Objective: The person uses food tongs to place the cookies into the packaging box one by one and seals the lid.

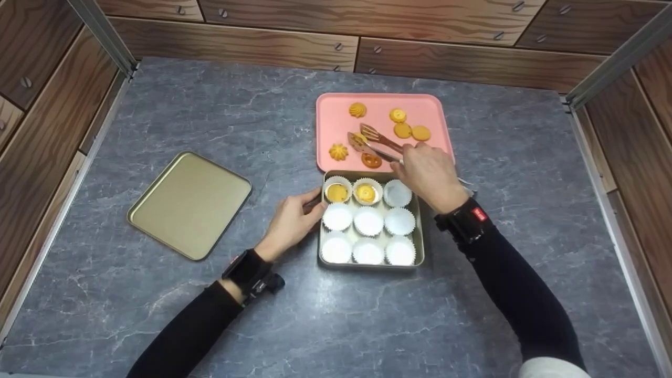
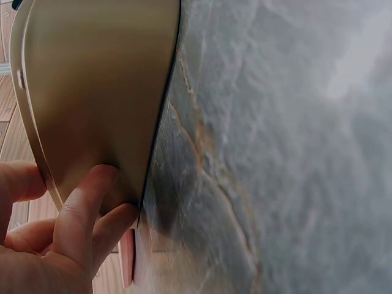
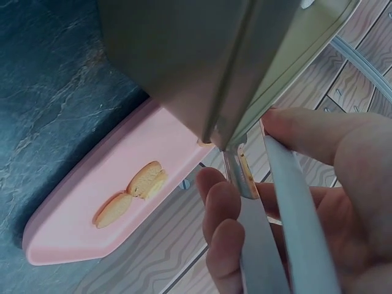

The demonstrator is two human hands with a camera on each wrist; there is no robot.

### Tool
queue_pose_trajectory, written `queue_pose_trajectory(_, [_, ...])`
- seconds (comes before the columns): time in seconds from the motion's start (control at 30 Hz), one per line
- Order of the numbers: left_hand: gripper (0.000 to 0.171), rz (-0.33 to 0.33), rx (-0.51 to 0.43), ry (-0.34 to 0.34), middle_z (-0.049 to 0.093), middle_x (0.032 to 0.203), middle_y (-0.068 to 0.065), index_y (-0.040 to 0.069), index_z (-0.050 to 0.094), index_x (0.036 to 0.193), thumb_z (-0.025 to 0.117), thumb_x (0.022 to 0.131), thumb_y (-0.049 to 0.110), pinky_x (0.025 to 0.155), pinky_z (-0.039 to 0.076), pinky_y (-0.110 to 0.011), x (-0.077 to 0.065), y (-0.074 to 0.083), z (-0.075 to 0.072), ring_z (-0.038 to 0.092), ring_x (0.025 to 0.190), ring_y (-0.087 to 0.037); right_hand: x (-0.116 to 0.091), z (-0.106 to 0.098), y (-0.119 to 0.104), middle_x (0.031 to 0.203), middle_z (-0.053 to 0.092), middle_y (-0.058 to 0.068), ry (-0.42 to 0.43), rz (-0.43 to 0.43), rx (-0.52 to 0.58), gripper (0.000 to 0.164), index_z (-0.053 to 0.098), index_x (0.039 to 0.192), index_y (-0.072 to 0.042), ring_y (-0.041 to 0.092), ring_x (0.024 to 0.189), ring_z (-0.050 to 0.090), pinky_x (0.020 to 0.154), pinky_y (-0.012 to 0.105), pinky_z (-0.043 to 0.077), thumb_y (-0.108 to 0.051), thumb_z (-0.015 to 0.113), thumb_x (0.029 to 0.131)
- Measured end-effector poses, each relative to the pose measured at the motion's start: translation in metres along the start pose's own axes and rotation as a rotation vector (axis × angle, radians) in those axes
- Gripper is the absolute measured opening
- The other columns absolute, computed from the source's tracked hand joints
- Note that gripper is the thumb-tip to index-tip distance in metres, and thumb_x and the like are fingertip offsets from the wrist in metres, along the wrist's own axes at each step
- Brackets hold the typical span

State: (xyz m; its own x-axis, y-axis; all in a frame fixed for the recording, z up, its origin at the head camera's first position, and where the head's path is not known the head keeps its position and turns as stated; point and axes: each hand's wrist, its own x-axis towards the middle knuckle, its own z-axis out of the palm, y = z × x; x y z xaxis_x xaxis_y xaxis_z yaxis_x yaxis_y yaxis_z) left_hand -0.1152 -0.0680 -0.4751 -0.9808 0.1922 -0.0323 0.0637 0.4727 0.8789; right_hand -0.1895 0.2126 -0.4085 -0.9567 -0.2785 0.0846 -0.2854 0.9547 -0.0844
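My right hand (image 1: 431, 173) grips a pair of tongs (image 1: 388, 143) with metal handles and brown slotted tips. The tips are over the pink tray (image 1: 328, 113), with a bit of a yellow cookie (image 1: 360, 137) showing between them. Below the tray stands a gold tin (image 1: 420, 252) with rows of white paper cups. One back-row cup holds a round cookie (image 1: 337, 192); beside it, another holds a yellow-topped cookie (image 1: 366, 193). At the tin's left side is my left hand (image 1: 291, 223); its fingers (image 2: 86, 208) rest straight against the outer wall.
A swirled cookie (image 1: 357, 109), a star-shaped cookie (image 1: 338, 152), a pretzel-like cookie (image 1: 371, 160) and a few round ones (image 1: 420, 133) lie on the pink tray. The tin's gold lid (image 1: 191, 205) lies at left. Wood-patterned panels (image 1: 283, 44) border the grey table.
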Motion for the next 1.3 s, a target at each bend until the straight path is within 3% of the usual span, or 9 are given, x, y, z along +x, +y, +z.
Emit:
queue_pose_trajectory(0.13, [0.050,-0.017,-0.006,-0.007,0.059,0.141,-0.019,0.003,0.058,0.144,0.067,0.100,0.026,0.100,0.054,-0.037,0.000,0.000,0.000,0.066,0.121,-0.025,0.000,0.002,0.001,0.082,0.064,0.023,0.011,-0.008,0.002,0.035,0.067,0.093,0.006,0.043,0.067,0.063,0.057,0.056,0.052,-0.029,0.071,0.096])
queue_pose_trajectory(0.23, [0.051,-0.028,-0.017,-0.017,0.059,0.142,-0.019,0.003,0.056,0.145,0.067,0.100,0.025,0.084,0.059,-0.036,0.000,0.001,0.000,0.071,0.101,-0.024,-0.001,0.002,0.001,0.081,0.064,0.023,0.010,-0.013,0.012,0.034,0.068,0.094,0.006,0.043,0.066,0.063,0.057,0.055,0.052,-0.028,0.071,0.097])
queue_pose_trajectory(0.37, [0.051,-0.025,-0.022,-0.018,0.059,0.142,-0.020,0.002,0.056,0.145,0.067,0.100,0.024,0.079,0.060,-0.033,-0.001,0.001,0.000,0.071,0.097,-0.023,-0.003,0.002,0.003,0.080,0.064,0.022,0.001,-0.018,0.023,0.034,0.068,0.096,0.006,0.042,0.065,0.063,0.057,0.054,0.051,-0.028,0.072,0.097])
queue_pose_trajectory(0.67, [0.050,-0.009,-0.015,-0.009,0.059,0.142,-0.018,0.002,0.057,0.144,0.067,0.100,0.024,0.086,0.058,-0.030,0.000,0.001,0.000,0.069,0.108,-0.021,-0.008,0.003,0.009,0.079,0.064,0.021,0.022,-0.046,0.008,0.035,0.068,0.102,0.006,0.039,0.065,0.061,0.057,0.052,0.050,-0.028,0.072,0.097])
queue_pose_trajectory(0.83, [0.051,-0.013,-0.022,-0.017,0.063,0.139,-0.018,0.004,0.056,0.145,0.067,0.100,0.025,0.066,0.056,-0.031,0.000,0.001,0.000,0.066,0.073,-0.024,-0.011,0.001,0.011,0.080,0.063,0.021,0.038,-0.044,0.011,0.035,0.067,0.103,0.007,0.038,0.063,0.060,0.054,0.052,0.052,-0.028,0.072,0.097])
queue_pose_trajectory(0.9, [0.050,-0.011,-0.009,-0.010,0.064,0.138,-0.017,0.004,0.057,0.144,0.067,0.100,0.025,0.072,0.059,-0.035,0.000,0.000,0.000,0.070,0.079,-0.026,-0.013,0.000,0.012,0.080,0.063,0.021,0.045,-0.042,0.009,0.036,0.067,0.103,0.007,0.039,0.063,0.061,0.053,0.053,0.053,-0.028,0.072,0.097])
queue_pose_trajectory(0.97, [0.049,-0.004,0.004,0.000,0.063,0.138,-0.017,0.003,0.058,0.143,0.067,0.100,0.026,0.088,0.059,-0.038,0.000,-0.001,0.000,0.073,0.100,-0.027,-0.014,0.000,0.013,0.081,0.063,0.021,0.050,-0.039,0.010,0.035,0.067,0.103,0.007,0.039,0.063,0.061,0.053,0.054,0.053,-0.028,0.072,0.097])
queue_pose_trajectory(1.07, [0.048,0.002,0.010,0.011,0.061,0.139,-0.017,0.003,0.060,0.142,0.067,0.100,0.026,0.105,0.051,-0.039,0.001,-0.002,0.001,0.063,0.125,-0.026,-0.015,0.000,0.014,0.080,0.063,0.021,0.052,-0.038,0.011,0.036,0.067,0.103,0.007,0.039,0.063,0.061,0.053,0.054,0.053,-0.028,0.072,0.097])
queue_pose_trajectory(1.3, [0.049,-0.014,-0.004,-0.004,0.060,0.139,-0.019,0.003,0.058,0.143,0.067,0.100,0.026,0.082,0.059,-0.034,0.001,-0.002,0.001,0.071,0.102,-0.024,-0.014,0.001,0.015,0.080,0.064,0.022,0.053,-0.035,0.008,0.037,0.067,0.104,0.007,0.040,0.062,0.060,0.053,0.054,0.053,-0.029,0.072,0.097])
